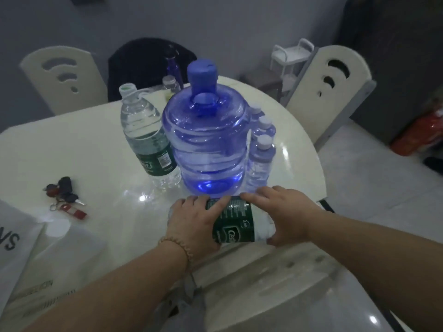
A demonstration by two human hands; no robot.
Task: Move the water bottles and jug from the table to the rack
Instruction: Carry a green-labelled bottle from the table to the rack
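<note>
A large blue water jug (207,140) with a blue cap stands upright in the middle of the white table (84,154). Just in front of it a green-labelled water bottle (236,221) lies on its side near the table's front edge. My left hand (194,224) grips its left part and my right hand (285,214) grips its right end. Another big clear bottle (146,137) with a green label stands left of the jug. Three small bottles (261,152) stand in a row right of the jug. Behind the jug are a small clear bottle (170,83) and a dark blue bottle (173,67).
A bunch of keys (66,197) lies on the table's left, with white papers and bags (36,248) at the near left. White chairs (328,92) stand around the table, one (143,65) draped with dark cloth. A white rack (291,61) stands against the back wall.
</note>
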